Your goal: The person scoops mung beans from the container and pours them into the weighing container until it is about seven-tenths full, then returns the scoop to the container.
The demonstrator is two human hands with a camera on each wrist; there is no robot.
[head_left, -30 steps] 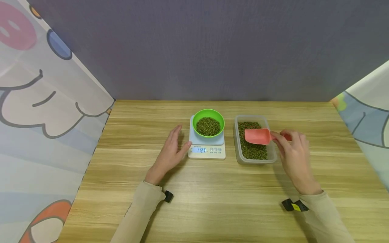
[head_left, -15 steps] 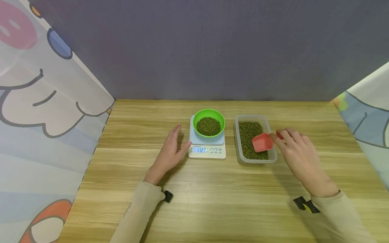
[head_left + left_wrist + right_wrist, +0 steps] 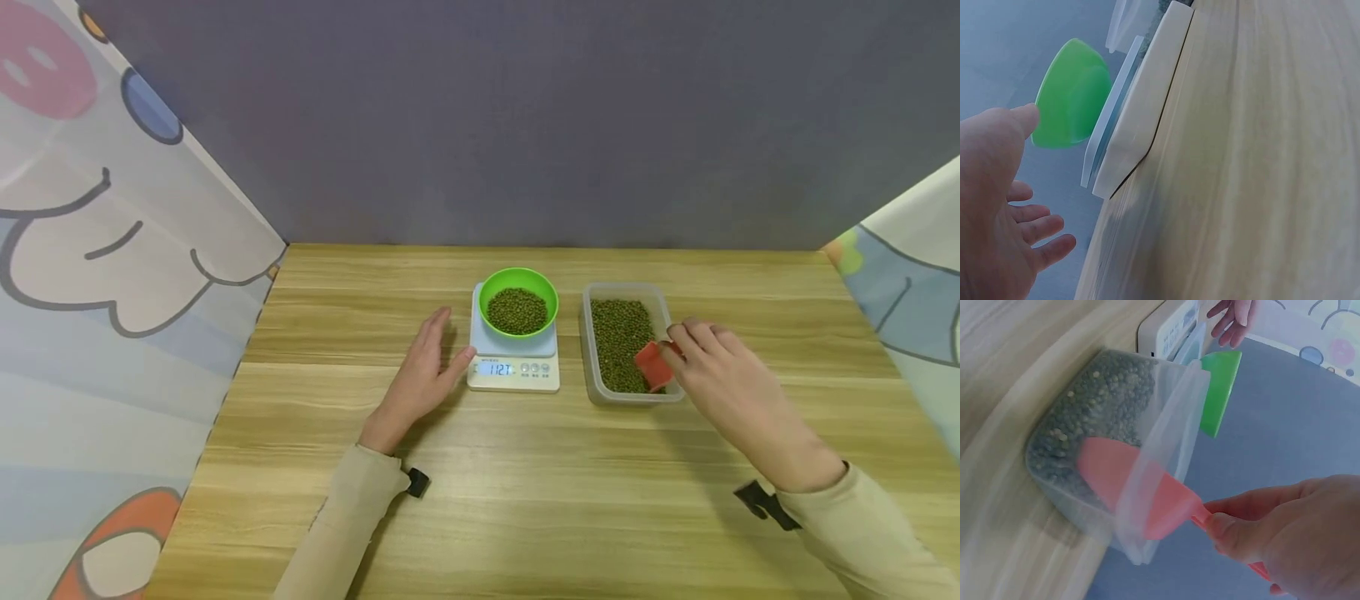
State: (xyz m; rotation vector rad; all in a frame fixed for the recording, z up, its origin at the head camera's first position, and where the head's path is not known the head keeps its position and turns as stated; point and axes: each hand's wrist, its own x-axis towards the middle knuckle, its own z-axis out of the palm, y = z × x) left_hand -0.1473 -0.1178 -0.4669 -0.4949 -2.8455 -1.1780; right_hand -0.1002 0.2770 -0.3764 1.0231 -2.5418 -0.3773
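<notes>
My right hand [image 3: 738,400] grips the handle of a red scoop [image 3: 1119,472], whose tilted bowl reaches down into a clear plastic box [image 3: 628,398] of green mung beans [image 3: 621,333]. In the right wrist view the scoop's tip meets the beans. My left hand [image 3: 420,375] lies open beside a white kitchen scale [image 3: 513,380], its thumb close to the scale's left edge; whether they touch I cannot tell. On the scale stands a green bowl [image 3: 1072,94] part filled with mung beans [image 3: 517,312]. The display appears to read 112 and a further, unclear character.
The wooden table [image 3: 525,492] runs back to a dark grey panel [image 3: 525,125]. Panels with cartoon prints [image 3: 112,275] flank it left and right. The plastic box stands a short gap to the right of the scale.
The scoop has gone from lying level over the box to tilting down into the beans at its right front. My right hand has turned with it. The left hand stays put.
</notes>
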